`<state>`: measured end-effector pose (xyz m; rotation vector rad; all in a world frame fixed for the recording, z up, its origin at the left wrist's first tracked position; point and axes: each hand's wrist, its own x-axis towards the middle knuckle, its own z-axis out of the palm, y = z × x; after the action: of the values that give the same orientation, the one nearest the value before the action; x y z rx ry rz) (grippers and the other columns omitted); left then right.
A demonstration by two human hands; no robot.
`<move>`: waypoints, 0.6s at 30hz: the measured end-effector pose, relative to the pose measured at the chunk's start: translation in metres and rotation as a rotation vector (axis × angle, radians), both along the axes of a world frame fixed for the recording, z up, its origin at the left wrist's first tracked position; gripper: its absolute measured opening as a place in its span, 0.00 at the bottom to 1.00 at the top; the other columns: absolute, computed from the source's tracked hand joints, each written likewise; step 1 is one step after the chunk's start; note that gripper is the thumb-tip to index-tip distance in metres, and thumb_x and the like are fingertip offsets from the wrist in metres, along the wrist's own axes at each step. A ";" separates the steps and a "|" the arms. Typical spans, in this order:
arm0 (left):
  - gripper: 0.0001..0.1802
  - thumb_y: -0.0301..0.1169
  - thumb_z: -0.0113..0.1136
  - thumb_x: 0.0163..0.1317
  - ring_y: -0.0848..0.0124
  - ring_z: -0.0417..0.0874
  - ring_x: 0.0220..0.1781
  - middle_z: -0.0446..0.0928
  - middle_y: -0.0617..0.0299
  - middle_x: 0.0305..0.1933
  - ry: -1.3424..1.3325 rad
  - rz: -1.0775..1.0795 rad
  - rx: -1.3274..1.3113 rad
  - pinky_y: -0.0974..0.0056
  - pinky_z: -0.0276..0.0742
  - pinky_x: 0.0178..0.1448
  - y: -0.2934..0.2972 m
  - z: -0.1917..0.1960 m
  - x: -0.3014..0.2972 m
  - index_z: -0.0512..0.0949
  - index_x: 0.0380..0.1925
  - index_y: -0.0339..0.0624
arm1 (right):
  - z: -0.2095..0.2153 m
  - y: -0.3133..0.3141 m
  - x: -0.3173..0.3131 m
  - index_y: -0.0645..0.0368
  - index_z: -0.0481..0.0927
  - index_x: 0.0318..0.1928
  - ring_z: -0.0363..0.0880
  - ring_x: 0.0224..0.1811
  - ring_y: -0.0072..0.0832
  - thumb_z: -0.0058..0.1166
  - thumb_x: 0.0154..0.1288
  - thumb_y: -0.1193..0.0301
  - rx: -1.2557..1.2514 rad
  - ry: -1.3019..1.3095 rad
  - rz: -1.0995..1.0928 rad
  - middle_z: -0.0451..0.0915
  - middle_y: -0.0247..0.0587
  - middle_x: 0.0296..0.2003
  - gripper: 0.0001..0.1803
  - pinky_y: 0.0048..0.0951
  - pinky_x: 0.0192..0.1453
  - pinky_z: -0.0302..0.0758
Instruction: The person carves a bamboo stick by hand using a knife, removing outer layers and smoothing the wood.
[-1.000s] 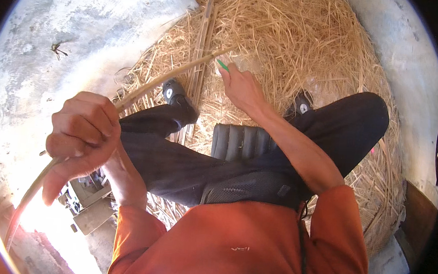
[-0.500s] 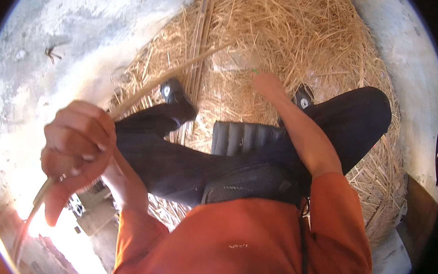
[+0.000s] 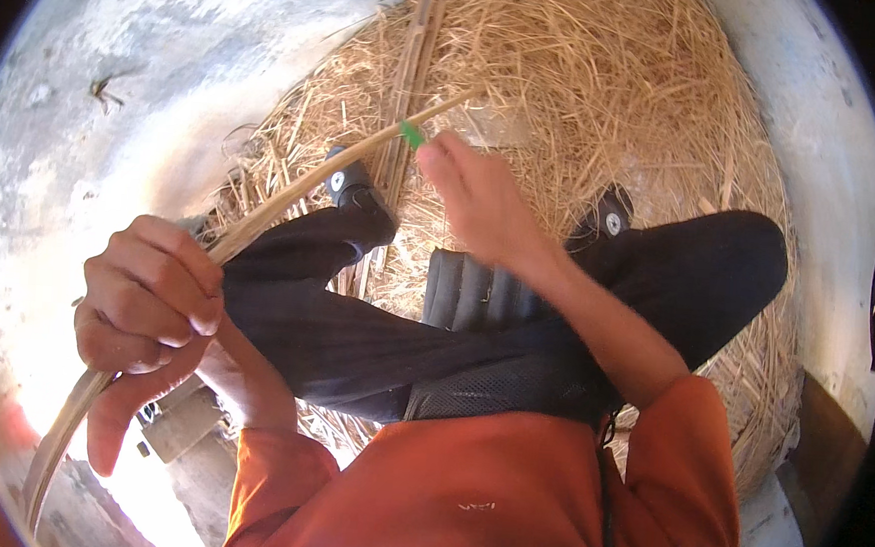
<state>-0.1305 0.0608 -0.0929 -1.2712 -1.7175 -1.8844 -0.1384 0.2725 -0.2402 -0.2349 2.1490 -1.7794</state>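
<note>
My left hand is closed round a long, pale wooden strip, which looks like split cane or bamboo. The strip runs from the lower left, through the fist, up and away to a thin tip over the straw. Fingers folded, my right hand grips a small bright green object. Only its green end shows, touching or very close to the strip not far from the tip; its kind cannot be made out.
Dry straw-like shavings heap on the floor ahead. Long thin slats lie by my left shoe. A black ribbed pad is between my legs. Pale walls rise on both sides; a grey block stands beside my left forearm.
My right hand has swung left and a little toward me, from over the straw to the strip. The left hand keeps its grip and has shifted only slightly.
</note>
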 end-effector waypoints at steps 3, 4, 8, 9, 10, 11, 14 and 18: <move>0.35 0.67 0.53 0.55 0.75 0.67 0.08 0.63 0.66 0.09 0.012 -0.195 -0.042 0.71 0.65 0.13 0.010 0.007 -0.004 0.65 0.13 0.45 | 0.063 -0.001 0.031 0.63 0.69 0.30 0.67 0.16 0.42 0.38 0.72 0.60 -0.157 0.094 0.145 0.66 0.50 0.14 0.19 0.41 0.24 0.61; 0.34 0.65 0.54 0.55 0.74 0.67 0.08 0.63 0.66 0.09 0.023 -0.263 -0.074 0.71 0.65 0.13 0.015 0.010 -0.006 0.65 0.14 0.44 | 0.068 -0.001 0.034 0.62 0.70 0.30 0.69 0.18 0.47 0.38 0.72 0.59 -0.118 0.093 0.157 0.68 0.52 0.15 0.19 0.44 0.24 0.64; 0.32 0.60 0.57 0.57 0.72 0.66 0.08 0.62 0.65 0.08 -0.002 -0.433 -0.131 0.70 0.63 0.13 0.019 0.015 -0.006 0.66 0.13 0.42 | 0.059 -0.003 0.038 0.61 0.71 0.29 0.74 0.20 0.57 0.39 0.71 0.57 0.039 0.149 0.158 0.72 0.57 0.14 0.20 0.51 0.23 0.69; 0.32 0.59 0.58 0.57 0.72 0.65 0.08 0.61 0.65 0.08 -0.010 -0.467 -0.132 0.70 0.62 0.13 0.020 0.015 -0.007 0.66 0.13 0.42 | 0.052 -0.003 0.038 0.61 0.71 0.28 0.74 0.19 0.57 0.40 0.71 0.57 0.082 0.177 0.147 0.72 0.56 0.14 0.21 0.51 0.23 0.70; 0.33 0.59 0.58 0.56 0.72 0.65 0.08 0.61 0.65 0.08 -0.013 -0.497 -0.129 0.70 0.62 0.13 0.021 0.013 -0.008 0.66 0.13 0.41 | 0.049 -0.004 0.039 0.61 0.71 0.28 0.74 0.19 0.56 0.40 0.71 0.56 0.100 0.201 0.130 0.72 0.56 0.13 0.22 0.51 0.22 0.70; 0.33 0.59 0.58 0.56 0.72 0.65 0.07 0.61 0.65 0.08 -0.017 -0.527 -0.127 0.70 0.62 0.13 0.021 0.012 -0.008 0.66 0.12 0.41 | 0.047 -0.006 0.039 0.61 0.71 0.27 0.74 0.18 0.56 0.40 0.71 0.56 0.119 0.225 0.113 0.72 0.56 0.13 0.22 0.51 0.22 0.70; 0.33 0.60 0.58 0.56 0.72 0.64 0.07 0.61 0.65 0.08 -0.011 -0.434 -0.071 0.70 0.61 0.12 0.024 0.010 -0.004 0.65 0.12 0.41 | 0.060 -0.003 0.046 0.60 0.71 0.26 0.74 0.17 0.55 0.41 0.71 0.55 0.172 0.268 0.108 0.72 0.55 0.12 0.23 0.50 0.21 0.70; 0.30 0.55 0.55 0.59 0.74 0.62 0.06 0.59 0.66 0.07 0.013 -0.411 -0.066 0.71 0.59 0.10 0.030 0.012 -0.004 0.64 0.12 0.43 | 0.047 0.000 0.041 0.60 0.71 0.26 0.74 0.16 0.54 0.41 0.71 0.54 0.187 0.337 0.054 0.71 0.55 0.11 0.23 0.49 0.20 0.71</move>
<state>-0.1343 0.0905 -0.0808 -1.7689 -1.6161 -2.0370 -0.0977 0.2720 -0.1937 -0.5753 2.4949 -1.5866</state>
